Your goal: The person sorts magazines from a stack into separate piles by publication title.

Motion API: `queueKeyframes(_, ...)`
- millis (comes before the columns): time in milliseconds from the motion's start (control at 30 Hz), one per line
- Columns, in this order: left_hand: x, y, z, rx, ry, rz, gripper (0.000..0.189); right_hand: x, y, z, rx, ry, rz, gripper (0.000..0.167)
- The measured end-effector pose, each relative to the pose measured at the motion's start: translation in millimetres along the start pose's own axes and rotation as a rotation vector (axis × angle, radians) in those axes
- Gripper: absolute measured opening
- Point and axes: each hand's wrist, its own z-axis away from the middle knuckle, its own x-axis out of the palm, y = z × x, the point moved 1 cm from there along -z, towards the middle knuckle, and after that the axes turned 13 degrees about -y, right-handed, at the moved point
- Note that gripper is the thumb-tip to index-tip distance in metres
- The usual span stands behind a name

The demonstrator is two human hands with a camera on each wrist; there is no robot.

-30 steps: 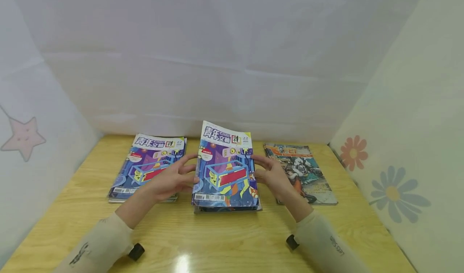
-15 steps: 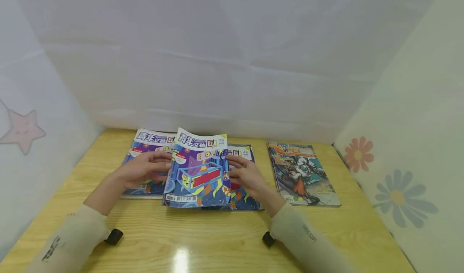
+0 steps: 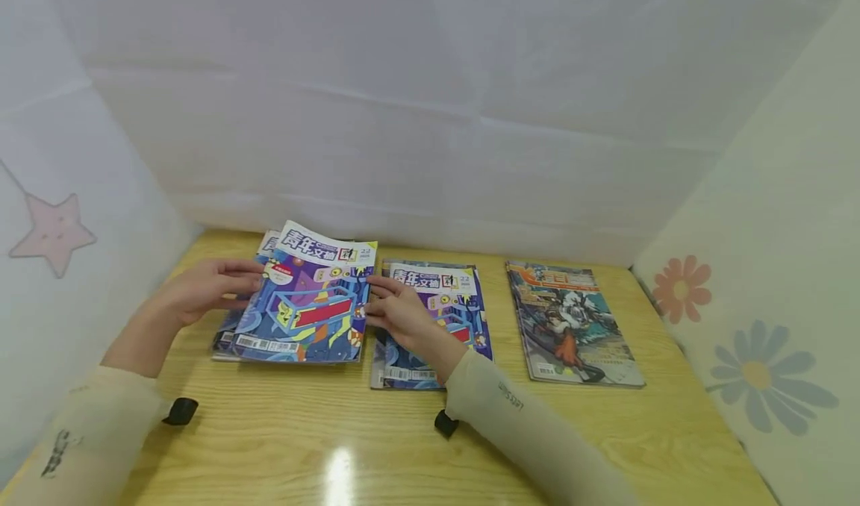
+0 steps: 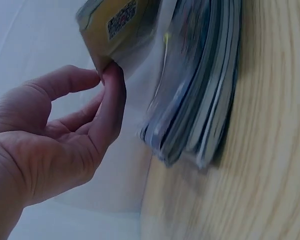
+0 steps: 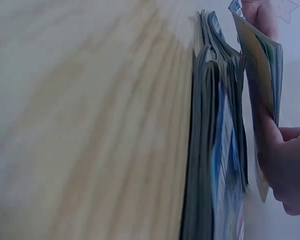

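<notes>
The person wears long cream-coloured sleeves, smooth and plain in weave as far as the head view shows; the left sleeve (image 3: 110,424) carries a dark, blocky marking (image 3: 56,454) too blurred to read, while the right sleeve (image 3: 537,439) bears a line of small, thin dark lettering (image 3: 510,396) that looks like Latin script. Both end in pale cuffs at the wrist, leaving the left hand (image 3: 211,289) and right hand (image 3: 403,319) bare. Beside each cuff juts a small, stubby black block, one at the left (image 3: 181,411) and one at the right (image 3: 446,423), their finer details too small to tell.
</notes>
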Motion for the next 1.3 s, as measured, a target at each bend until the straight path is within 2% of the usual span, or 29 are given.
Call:
queueKeyframes(167,-11.2,-2.0,2.5,-0.035,0.052,-0.053,0.06,10,5,-16.8,0.0,0.002,-0.016,0.064)
queueKeyframes(367,-17.1,-7.4,0.4,-0.06,0.068,-0.057,0.061,17,10,-29.6,0.006,0.048,-0.013,0.066)
queueKeyframes(533,-18.6,-16.3,-2.8,-0.056,0.09,-0.039,0.059,19,15,-32.6,-0.003,0.069,0.013,0.064)
queueKeyframes(733,-17.7,-25.2,-6.2,-0.082,0.11,-0.044,0.059,20,16,-29.6,0.014,0.084,0.027,0.062)
queueKeyframes(833,-15.9,-24.4,-6.9,-0.095,0.116,-0.085,0.059,20,12,-26.3,0.021,0.084,0.108,0.058)
queueKeyframes(1000,-13.7,-15.1,-4.7,-0.12,0.138,-0.202,0.057,19,0,-17.8,0.017,0.065,0.338,0.047)
queueKeyframes(1133,-10.8,-2.9,2.0,-0.131,0.191,-0.316,0.053,20,-11,-5.2,0.023,0.05,0.508,0.042)
queueKeyframes(1300,-1.6,13.1,10.1,-0.124,0.275,-0.488,0.048,20,-23,17.9,0.015,0.026,0.621,0.039)
